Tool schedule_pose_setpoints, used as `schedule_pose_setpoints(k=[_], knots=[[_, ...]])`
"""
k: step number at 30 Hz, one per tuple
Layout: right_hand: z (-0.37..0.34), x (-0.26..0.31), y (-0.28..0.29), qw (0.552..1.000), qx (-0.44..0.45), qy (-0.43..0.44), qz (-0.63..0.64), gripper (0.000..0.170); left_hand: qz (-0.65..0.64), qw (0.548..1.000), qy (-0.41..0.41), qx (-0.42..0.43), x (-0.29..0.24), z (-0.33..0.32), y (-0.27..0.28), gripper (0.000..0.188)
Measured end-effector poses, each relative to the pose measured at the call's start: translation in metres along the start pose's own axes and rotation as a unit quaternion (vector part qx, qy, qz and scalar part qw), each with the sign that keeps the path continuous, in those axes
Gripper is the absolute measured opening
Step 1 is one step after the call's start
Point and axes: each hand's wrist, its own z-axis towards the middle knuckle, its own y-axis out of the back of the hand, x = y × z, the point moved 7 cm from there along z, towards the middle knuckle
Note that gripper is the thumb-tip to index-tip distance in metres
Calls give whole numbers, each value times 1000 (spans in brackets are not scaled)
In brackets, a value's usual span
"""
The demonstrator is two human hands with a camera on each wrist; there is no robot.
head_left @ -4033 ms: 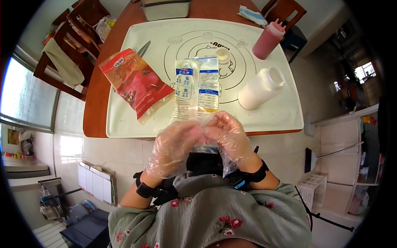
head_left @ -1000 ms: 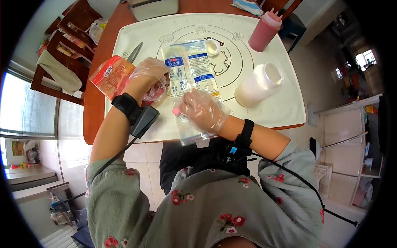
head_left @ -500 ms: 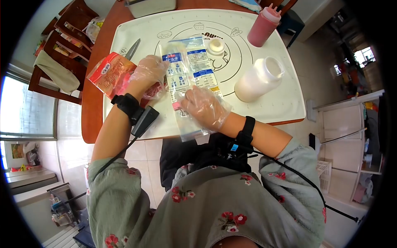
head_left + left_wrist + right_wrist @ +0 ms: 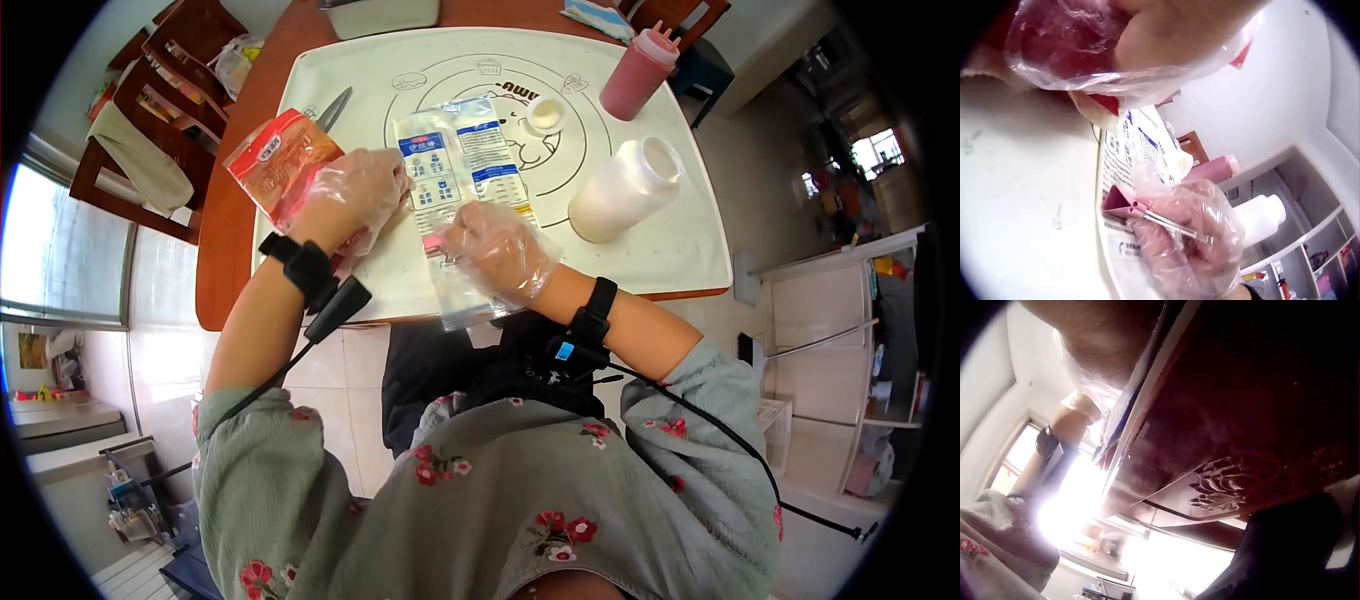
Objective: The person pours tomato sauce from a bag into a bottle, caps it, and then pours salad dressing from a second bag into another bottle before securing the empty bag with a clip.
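Both hands wear clear plastic gloves. My left hand [image 4: 358,190] grips the right part of a red printed packet [image 4: 275,155]; its fingertips are mostly hidden. In the left wrist view the packet's red shows through the glove, with one corner [image 4: 1094,112] low over the mat. My right hand [image 4: 495,250] is low over a flat blue-and-clear printed pouch [image 4: 440,165]. It holds a small pink tool [image 4: 1121,203] with thin metal bars, whose pink end sticks out beyond the fingers in the left wrist view. The right wrist view mostly shows the table's underside.
A pale mat [image 4: 630,270] covers much of the wooden table [image 4: 225,270]. An uncapped white bottle [image 4: 622,190] stands right, with a pink squeeze bottle [image 4: 640,75] behind it. A small white lid [image 4: 545,116], a metal blade [image 4: 337,108] and a metal tin [image 4: 385,17] lie farther back.
Four seconds ago both hands were together at the table edge. They have since parted, the left onto the red packet, the right over the pouch. Over the last half second they stay nearly still.
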Motion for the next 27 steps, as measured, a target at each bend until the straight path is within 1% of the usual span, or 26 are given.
schedule_pose_setpoints(k=[1,3,4,7,10,13,14,15,16,17,19,21,23,24,26,27], knots=[[-1,-2,-2,1000,4,-3,13,24,14,999,-37,-31,-2,-10,2,27],[0,-4,2,999,-20,2,44,23,40,989,-111,-92,-6,-30,5,26],[1,-4,5,998,-31,5,59,23,52,984,-128,-115,-7,-39,8,20],[5,-7,10,989,-2,-41,140,15,43,975,-189,-109,-2,-55,11,16],[5,15,35,986,3,2,169,20,156,969,-186,-38,-5,-70,17,21],[-10,36,30,979,15,89,183,33,194,964,-175,-54,2,-86,19,19],[-14,42,27,984,25,97,149,34,181,958,-179,-133,4,-96,20,13],[-15,44,27,985,24,101,138,34,117,946,-206,-220,0,-105,17,11],[-15,46,26,986,22,105,128,33,51,923,-231,-303,-1,-116,13,11],[-15,47,25,987,20,108,118,32,-15,889,-253,-382,0,-131,13,12],[-11,49,28,987,14,115,114,29,-22,940,-262,-219,-20,-144,-13,19],[-8,51,27,987,19,122,102,26,-177,914,-270,-246,-32,-163,-34,23],[-4,52,23,987,33,134,82,24,-198,895,-283,-282,-41,-168,-43,27],[-2,52,21,986,35,132,92,23,-210,885,-290,-299,-44,-169,-46,29],[4,51,18,985,38,126,111,22,-196,884,-278,-322,-47,-166,-51,34],[7,51,15,987,56,124,89,21,-189,883,-272,-334,-48,-165,-53,36]])
